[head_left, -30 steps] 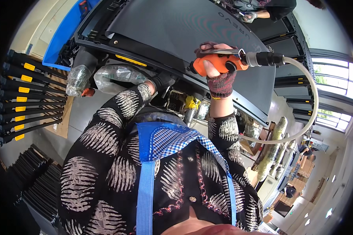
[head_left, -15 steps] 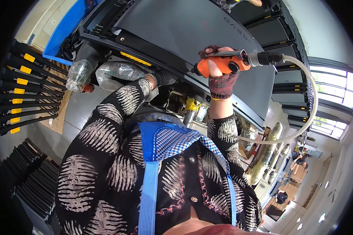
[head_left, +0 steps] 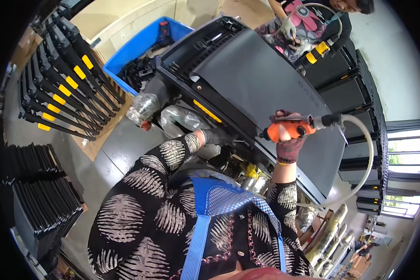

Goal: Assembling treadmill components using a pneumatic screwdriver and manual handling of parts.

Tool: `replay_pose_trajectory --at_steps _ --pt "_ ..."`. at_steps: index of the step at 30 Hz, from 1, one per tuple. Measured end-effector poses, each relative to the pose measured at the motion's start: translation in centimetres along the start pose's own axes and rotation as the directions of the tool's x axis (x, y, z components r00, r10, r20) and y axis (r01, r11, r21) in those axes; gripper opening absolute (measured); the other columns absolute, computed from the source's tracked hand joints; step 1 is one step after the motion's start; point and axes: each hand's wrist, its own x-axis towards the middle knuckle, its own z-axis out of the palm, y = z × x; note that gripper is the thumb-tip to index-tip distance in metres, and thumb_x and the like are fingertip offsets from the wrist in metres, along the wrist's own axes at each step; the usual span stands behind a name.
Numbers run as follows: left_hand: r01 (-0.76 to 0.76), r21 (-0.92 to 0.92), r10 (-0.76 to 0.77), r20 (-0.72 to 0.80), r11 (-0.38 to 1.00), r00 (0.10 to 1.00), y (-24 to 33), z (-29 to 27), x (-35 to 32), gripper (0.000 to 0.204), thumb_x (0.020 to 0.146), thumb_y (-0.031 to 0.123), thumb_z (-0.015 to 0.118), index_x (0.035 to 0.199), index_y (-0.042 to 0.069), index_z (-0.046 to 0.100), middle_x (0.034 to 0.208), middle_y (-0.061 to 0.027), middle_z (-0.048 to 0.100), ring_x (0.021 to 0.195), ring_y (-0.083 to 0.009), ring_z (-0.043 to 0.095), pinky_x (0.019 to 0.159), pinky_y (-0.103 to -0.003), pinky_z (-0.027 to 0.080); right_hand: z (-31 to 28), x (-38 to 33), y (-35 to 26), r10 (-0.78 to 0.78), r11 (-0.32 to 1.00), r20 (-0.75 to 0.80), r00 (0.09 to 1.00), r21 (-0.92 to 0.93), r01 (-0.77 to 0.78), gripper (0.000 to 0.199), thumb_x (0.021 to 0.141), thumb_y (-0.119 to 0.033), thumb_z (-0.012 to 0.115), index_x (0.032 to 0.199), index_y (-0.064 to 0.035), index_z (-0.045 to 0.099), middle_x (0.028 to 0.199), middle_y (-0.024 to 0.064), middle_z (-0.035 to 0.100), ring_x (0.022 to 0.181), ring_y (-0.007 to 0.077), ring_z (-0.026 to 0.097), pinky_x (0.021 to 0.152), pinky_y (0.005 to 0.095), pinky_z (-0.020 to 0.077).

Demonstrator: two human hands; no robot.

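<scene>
In my right hand (head_left: 288, 148), which wears a dark red and grey glove with bare fingers, is an orange air-powered driver (head_left: 276, 132). Its tip points left, over the near part of a large dark grey panel (head_left: 252, 70). A pale hose (head_left: 370, 148) curves away from the tool's back end. My left hand (head_left: 216, 136), in a grey glove, reaches to the panel's near edge, below a yellow label strip (head_left: 207, 111). The left fingers are hidden in shadow under that edge, so whatever they hold does not show.
Beyond the panel, a co-worker's gloved hands (head_left: 296, 44) are beside a yellow-and-black tool (head_left: 318, 52). A blue bin (head_left: 119, 63) of black parts stands far left. Black frames with yellow labels (head_left: 63, 88) and stacked dark panels (head_left: 46, 200) line the left. Clear plastic wrapping (head_left: 182, 119) lies by my left arm.
My view has swung, so the panel and both hands appear lower and farther right. The co-worker now shows more fully. My right hand keeps hold of the driver.
</scene>
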Motion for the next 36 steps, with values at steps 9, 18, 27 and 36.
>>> replay_pose_trajectory --at_steps 9,18,27,36 --pt "0.324 0.099 -0.337 0.169 0.941 0.926 6.2 -4.3 -2.1 0.027 0.083 0.024 0.053 0.094 0.002 0.066 0.096 -0.0180 0.066 0.095 -0.0336 0.061 0.085 -0.038 0.046 0.8 -2.6 -3.8 -0.115 0.987 -0.050 0.992 0.104 0.119 0.046 0.069 -0.008 0.071 0.108 -0.0061 0.047 0.102 0.0133 0.058 0.096 0.0292 0.058 0.084 0.0499 0.0488" --pt "0.157 0.544 -0.348 0.267 0.824 0.899 4.5 4.3 -0.6 0.034 0.083 0.033 0.051 0.084 0.006 0.071 0.087 -0.0192 0.067 0.084 -0.0354 0.064 0.075 -0.043 0.050 -3.1 -12.2 -8.5 -0.271 0.932 -0.236 0.933 0.177 0.316 0.045 0.070 -0.004 0.066 0.111 -0.0142 0.052 0.110 0.0049 0.055 0.103 0.0249 0.053 0.095 0.0497 0.0388" --pt "0.029 0.667 -0.329 0.329 0.745 0.885 0.3 9.2 1.6 0.027 0.081 0.018 0.047 0.086 0.007 0.072 0.090 -0.0163 0.068 0.085 -0.0317 0.067 0.074 -0.044 0.052 -4.7 -24.9 -12.8 -0.284 0.959 -0.609 0.740 -0.183 0.217 0.041 0.072 -0.010 0.065 0.111 -0.0141 0.054 0.110 0.0056 0.056 0.105 0.0225 0.052 0.095 0.0555 0.0388" --pt "0.565 -0.725 -0.263 0.500 0.394 0.825 5.8 4.9 -0.3 0.023 0.092 0.014 0.054 0.111 0.001 0.056 0.096 -0.0116 0.063 0.090 -0.0216 0.063 0.080 -0.030 0.052 -5.4 -30.4 -15.5 -0.269 0.962 -0.691 0.671 -0.152 0.229 0.040 0.072 -0.011 0.068 0.110 -0.0140 0.054 0.108 0.0021 0.057 0.105 0.0187 0.053 0.095 0.0558 0.0384"
